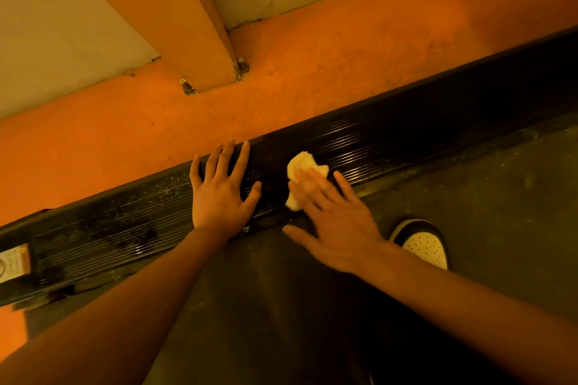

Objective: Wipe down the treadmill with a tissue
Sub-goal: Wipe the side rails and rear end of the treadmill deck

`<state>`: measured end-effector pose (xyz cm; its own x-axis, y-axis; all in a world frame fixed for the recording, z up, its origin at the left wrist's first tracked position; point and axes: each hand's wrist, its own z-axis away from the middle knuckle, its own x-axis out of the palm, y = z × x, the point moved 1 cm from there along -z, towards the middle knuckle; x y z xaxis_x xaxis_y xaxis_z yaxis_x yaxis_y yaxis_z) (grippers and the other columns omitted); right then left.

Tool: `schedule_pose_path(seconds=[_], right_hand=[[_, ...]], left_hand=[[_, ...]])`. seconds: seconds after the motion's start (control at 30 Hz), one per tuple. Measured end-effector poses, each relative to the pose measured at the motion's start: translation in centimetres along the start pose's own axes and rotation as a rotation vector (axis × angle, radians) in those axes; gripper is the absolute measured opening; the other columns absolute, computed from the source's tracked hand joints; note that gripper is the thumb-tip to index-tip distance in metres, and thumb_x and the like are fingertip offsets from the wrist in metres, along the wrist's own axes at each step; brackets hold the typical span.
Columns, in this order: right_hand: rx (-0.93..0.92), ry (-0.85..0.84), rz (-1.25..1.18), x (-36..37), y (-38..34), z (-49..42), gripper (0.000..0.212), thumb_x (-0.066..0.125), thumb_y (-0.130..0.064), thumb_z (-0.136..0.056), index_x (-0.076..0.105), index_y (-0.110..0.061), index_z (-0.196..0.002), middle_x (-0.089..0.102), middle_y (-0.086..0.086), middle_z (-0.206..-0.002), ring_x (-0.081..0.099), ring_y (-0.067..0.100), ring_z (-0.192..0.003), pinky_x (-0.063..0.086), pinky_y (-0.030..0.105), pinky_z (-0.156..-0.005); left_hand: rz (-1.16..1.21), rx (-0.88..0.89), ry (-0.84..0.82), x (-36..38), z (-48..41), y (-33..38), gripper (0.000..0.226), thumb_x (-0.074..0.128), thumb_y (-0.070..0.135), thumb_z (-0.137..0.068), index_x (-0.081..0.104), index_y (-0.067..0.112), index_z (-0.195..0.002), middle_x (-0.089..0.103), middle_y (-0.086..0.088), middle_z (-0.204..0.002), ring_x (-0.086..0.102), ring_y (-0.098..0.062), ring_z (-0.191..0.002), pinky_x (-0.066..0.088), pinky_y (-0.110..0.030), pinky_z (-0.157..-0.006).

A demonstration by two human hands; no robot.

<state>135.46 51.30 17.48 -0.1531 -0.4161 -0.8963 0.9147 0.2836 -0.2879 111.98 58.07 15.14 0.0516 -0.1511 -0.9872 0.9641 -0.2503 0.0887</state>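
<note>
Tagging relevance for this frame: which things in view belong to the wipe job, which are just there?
Job: tissue, right hand pressing it, left hand flat on the treadmill side rail, belt.
Just there: shoe, orange floor, post, bolts, sticker on the rail.

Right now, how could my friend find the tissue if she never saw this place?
Find the black ribbed rail of the treadmill, slanting beside the orange floor. Beside the flat left hand, the right hand presses on it. The tissue is the pale crumpled wad under that right hand, the only soft, lumpy thing on the rail.
</note>
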Motion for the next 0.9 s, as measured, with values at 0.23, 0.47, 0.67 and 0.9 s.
schedule_pose_path(seconds=[0.23,0.47,0.67,0.9], right_hand=[[0.456,0.095,0.024,-3.3,9.9,-1.4,0.099,-0.009,-0.081,-0.090,-0.002,-0.019,-0.167,-0.004,0.006,-0.174,-0.010,0.024,-0.160,-0.008,0.051,-0.128],[0.155,0.082,-0.035,-2.7,0.6,-7.1,0.099,-0.007,-0.080,-0.091,0.005,-0.019,-0.167,-0.005,0.007,-0.174,-0.014,0.026,-0.159,-0.009,0.052,-0.128],[-0.014,0.099,0.056,-3.0,1.6,-8.3,0.088,0.007,-0.073,-0.101,0.022,-0.015,-0.165,0.023,0.008,-0.171,0.014,0.025,-0.160,0.010,0.055,-0.128],[0.355,0.160,0.057,-5.7,14.9,-4.8,0.096,0.001,-0.076,-0.097,0.024,-0.011,-0.163,0.026,0.013,-0.169,0.016,0.028,-0.158,0.007,0.057,-0.127]], left_hand=[[0.013,-0.001,0.006,0.2,0.1,0.0,0.074,0.027,0.063,-0.102,0.015,0.029,-0.166,0.022,-0.006,-0.171,0.015,-0.028,-0.158,0.008,-0.061,-0.125],[0.011,0.000,0.009,0.3,0.0,0.0,0.075,0.027,0.065,-0.101,0.018,0.028,-0.166,0.022,-0.006,-0.171,0.017,-0.029,-0.158,0.008,-0.062,-0.125],[0.002,-0.002,-0.011,0.4,0.0,-0.1,0.075,0.026,0.066,-0.101,0.017,0.029,-0.166,0.020,-0.005,-0.172,0.012,-0.027,-0.160,0.009,-0.063,-0.124],[0.011,-0.007,-0.006,0.4,0.0,-0.1,0.074,0.027,0.064,-0.101,0.016,0.029,-0.166,0.021,-0.006,-0.172,0.012,-0.026,-0.160,0.009,-0.062,-0.125]])
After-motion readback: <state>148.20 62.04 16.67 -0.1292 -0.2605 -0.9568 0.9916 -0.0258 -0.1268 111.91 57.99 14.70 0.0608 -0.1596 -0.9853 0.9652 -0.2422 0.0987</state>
